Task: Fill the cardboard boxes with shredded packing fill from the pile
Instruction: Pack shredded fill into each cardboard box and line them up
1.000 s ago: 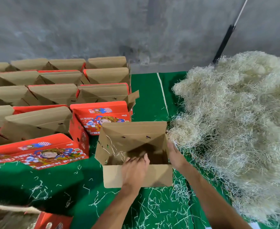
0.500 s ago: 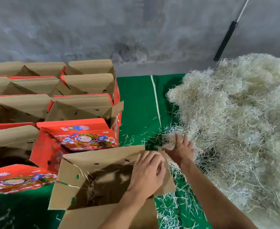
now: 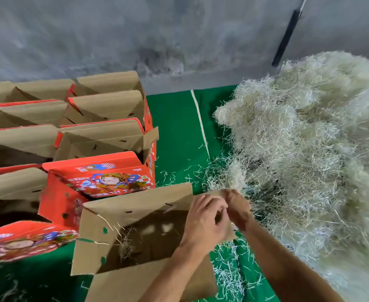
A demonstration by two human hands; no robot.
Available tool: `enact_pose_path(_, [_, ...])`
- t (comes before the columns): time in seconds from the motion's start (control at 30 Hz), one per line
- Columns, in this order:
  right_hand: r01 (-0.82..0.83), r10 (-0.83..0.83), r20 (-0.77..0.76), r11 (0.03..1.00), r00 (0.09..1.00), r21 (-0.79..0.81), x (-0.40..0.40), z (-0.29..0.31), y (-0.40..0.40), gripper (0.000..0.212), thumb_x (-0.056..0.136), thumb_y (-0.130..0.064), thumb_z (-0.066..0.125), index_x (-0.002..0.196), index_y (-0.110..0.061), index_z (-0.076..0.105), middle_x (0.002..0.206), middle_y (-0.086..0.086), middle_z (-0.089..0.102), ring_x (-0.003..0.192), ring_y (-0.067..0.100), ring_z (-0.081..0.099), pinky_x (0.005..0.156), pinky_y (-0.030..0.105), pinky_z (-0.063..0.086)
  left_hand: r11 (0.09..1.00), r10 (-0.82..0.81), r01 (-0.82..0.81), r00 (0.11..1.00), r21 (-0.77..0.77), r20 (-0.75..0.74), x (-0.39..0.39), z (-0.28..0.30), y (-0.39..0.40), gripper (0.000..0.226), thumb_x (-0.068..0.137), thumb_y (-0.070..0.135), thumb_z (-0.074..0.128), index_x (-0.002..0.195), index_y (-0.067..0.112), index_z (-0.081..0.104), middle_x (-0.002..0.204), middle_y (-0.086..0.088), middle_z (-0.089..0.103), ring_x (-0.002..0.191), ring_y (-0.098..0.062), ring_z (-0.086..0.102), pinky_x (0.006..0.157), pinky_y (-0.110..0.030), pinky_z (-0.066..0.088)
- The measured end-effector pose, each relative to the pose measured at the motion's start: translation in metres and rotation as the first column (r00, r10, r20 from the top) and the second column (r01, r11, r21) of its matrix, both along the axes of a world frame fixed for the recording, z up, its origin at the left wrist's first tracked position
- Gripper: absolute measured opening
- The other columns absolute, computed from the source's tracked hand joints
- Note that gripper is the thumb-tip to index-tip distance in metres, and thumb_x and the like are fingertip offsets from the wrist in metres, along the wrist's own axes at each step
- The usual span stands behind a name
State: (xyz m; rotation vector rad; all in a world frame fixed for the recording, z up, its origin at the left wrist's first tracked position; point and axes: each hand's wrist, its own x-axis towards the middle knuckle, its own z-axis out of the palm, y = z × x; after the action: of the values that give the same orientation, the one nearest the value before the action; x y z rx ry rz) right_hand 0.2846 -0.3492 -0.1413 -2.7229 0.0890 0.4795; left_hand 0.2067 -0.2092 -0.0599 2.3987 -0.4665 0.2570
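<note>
Left hand [image 3: 205, 221] at right end of open box [image 3: 135, 232], fingers curled – appears to pinch box's right flap, contact partly blurred. Right hand [image 3: 237, 209] just beside left, fingers curled at near edge of pile [image 3: 305, 153]; cannot tell whether it grips fill or flap – motion blur, left hand overlaps it. Box sits on green tabletop [image 3: 177, 131], few strands inside. Pile at right, cut off by frame edge. Rows of red boxes [image 3: 100, 175] at left, partly out of frame, interiors shadowed.
</note>
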Motion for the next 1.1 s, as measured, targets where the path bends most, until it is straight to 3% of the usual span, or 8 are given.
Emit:
enact_pose_path(0.3, [0.036,-0.28,0.348,0.821,0.895,0.569,-0.004,0.18,0.032,0.07,0.088,-0.028,0.072,0.149,-0.017,0.04,0.061,0.0,0.061,0.036,0.001,0.042,0.039,0.03,0.052,0.739,0.235,-0.437,0.88,-0.513,-0.412,-0.033,0.071,0.037,0.029,0.095,0.063,0.046,0.117,0.046,0.053,0.107,0.031,0.063,0.098,0.015,0.057,0.08,-0.008,0.044])
enact_pose_path(0.43, [-0.224,-0.179,0.396,0.589,0.901,0.777,-0.054,0.264,0.064,0.04,0.079,-0.041,0.067,0.118,-0.051,0.062,0.095,-0.029,0.069,0.087,0.0,0.07,0.069,0.022,0.061,0.515,0.088,-0.476,0.857,-0.713,-0.508,-0.038,0.115,0.057,0.051,0.083,0.081,0.041,0.123,0.05,0.049,0.107,0.046,0.057,0.096,0.025,0.052,0.07,-0.003,0.036])
enact_pose_path(0.47, [-0.179,-0.163,0.285,0.474,0.945,0.862,-0.063,0.275,0.075,0.033,0.078,-0.045,0.066,0.111,-0.049,0.063,0.091,-0.03,0.069,0.092,0.007,0.071,0.071,0.042,0.058,0.474,0.027,-0.494,0.835,-0.728,-0.549,-0.041,0.121,0.063,0.057,0.084,0.075,0.037,0.13,0.044,0.049,0.123,0.038,0.055,0.108,0.017,0.052,0.068,-0.004,0.036])
enact_pose_path(0.6, [0.279,-0.304,-0.142,0.472,0.942,0.836,-0.082,0.261,0.105,0.064,0.102,-0.054,0.041,0.148,-0.009,0.042,0.148,0.014,0.048,0.131,0.033,0.049,0.094,0.026,0.049,0.179,-0.041,-0.611,0.778,-0.771,-0.627,-0.052,0.127,0.097,0.045,0.104,0.048,0.038,0.146,0.031,0.041,0.146,0.024,0.043,0.135,-0.005,0.043,0.077,-0.01,0.044])
enact_pose_path(0.73, [0.014,-0.275,0.197,0.614,0.941,0.789,-0.136,0.226,0.136,0.095,0.086,-0.086,0.018,0.108,-0.003,0.06,0.1,0.006,0.067,0.092,0.016,0.063,0.089,0.045,0.053,0.354,0.171,-0.504,0.863,-0.788,-0.475,-0.068,0.136,0.098,0.09,0.061,0.095,0.055,0.14,0.055,0.036,0.119,0.048,0.041,0.111,0.021,0.043,0.103,-0.022,0.038])
enact_pose_path(0.87, [-0.02,-0.219,0.226,0.675,0.949,0.738,-0.137,0.208,0.155,0.038,0.107,-0.04,0.036,0.111,-0.018,0.067,0.099,0.008,0.067,0.077,0.021,0.064,0.081,0.044,0.055,0.254,0.24,-0.52,0.851,-0.816,-0.468,-0.08,0.121,0.089,0.051,0.066,0.082,0.068,0.103,0.048,0.068,0.087,0.023,0.072,0.082,0.008,0.068,0.071,-0.006,0.05])
enact_pose_path(1.0, [-0.029,-0.274,0.31,0.706,0.91,0.708,-0.129,0.205,0.137,0.047,0.102,-0.008,0.044,0.056,-0.014,0.048,0.04,-0.005,0.039,0.037,0.015,0.032,0.036,0.028,0.026,0.328,0.257,-0.587,0.809,-0.74,-0.528,-0.074,0.119,0.127,0.034,0.09,0.041,0.069,0.105,0.014,0.054,0.071,0.018,0.055,0.067,0.003,0.052,0.058,-0.004,0.043])
enact_pose_path(1.1, [-0.087,-0.267,0.349,0.67,0.898,0.737,-0.13,0.204,0.134,0.051,0.104,-0.012,0.044,0.053,-0.016,0.048,0.038,-0.004,0.04,0.033,0.006,0.03,0.033,0.018,0.022,0.347,0.357,-0.606,0.791,-0.716,-0.497,-0.077,0.126,0.146,0.045,0.08,0.065,0.068,0.089,0.023,0.053,0.071,0.016,0.057,0.071,0.0,0.056,0.072,-0.021,0.047])
